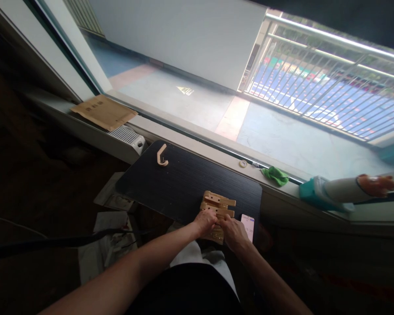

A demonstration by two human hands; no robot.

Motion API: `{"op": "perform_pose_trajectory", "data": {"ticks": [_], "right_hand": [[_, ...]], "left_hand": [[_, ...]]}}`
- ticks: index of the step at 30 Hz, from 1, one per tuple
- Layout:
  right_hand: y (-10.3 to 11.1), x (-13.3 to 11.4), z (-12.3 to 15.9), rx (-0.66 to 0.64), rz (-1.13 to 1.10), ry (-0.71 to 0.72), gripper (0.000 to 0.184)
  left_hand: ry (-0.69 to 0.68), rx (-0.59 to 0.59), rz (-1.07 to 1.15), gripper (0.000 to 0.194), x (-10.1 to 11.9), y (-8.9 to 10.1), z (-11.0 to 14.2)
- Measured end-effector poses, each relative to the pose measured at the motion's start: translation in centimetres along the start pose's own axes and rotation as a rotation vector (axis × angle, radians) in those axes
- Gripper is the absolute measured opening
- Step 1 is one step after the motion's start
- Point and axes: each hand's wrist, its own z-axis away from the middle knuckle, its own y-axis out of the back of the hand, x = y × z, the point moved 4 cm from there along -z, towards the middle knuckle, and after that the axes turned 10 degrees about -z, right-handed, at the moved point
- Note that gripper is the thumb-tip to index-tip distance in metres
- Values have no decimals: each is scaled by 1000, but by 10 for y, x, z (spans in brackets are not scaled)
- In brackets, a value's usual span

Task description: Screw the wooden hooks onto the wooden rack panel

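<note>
A light wooden assembly (213, 197) lies at the near right edge of the black table (184, 183). Two flat bars with small dark holes stick out of it to the right. My left hand (206, 222) is closed against its near left side, fingers curled on the wood. Close by, my right hand (233, 231) pinches at the ends of the wooden parts from the right. Both hands cover the middle of the assembly, so what lies between the fingertips is hidden. A hook-shaped wooden piece (162, 156) rests apart, near the table's far left corner.
A phone (248, 225) with a lit screen lies right of my right hand. Along the window sill are a brown envelope (105, 111), a roll of tape (243, 163), a green cloth (276, 176) and a teal container (310, 192). Papers (110, 223) lie low on the left.
</note>
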Motion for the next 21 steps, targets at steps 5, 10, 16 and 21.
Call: {"op": "perform_pose_trajectory", "data": {"ticks": [5,10,16,21], "right_hand": [[-12,10,-7,21,-38,-92,29],[-15,20,-9,12,-114,-244,28],[-8,5,-5,51,1,-10,27],[-18,14,-7,79,-79,-206,31]], "left_hand": [[-6,-8,15,17,0,-2,0],[-16,-6,-6,18,0,-2,1],[5,-1,-20,18,0,0,1],[-15,17,-13,15,-2,-1,2]]}}
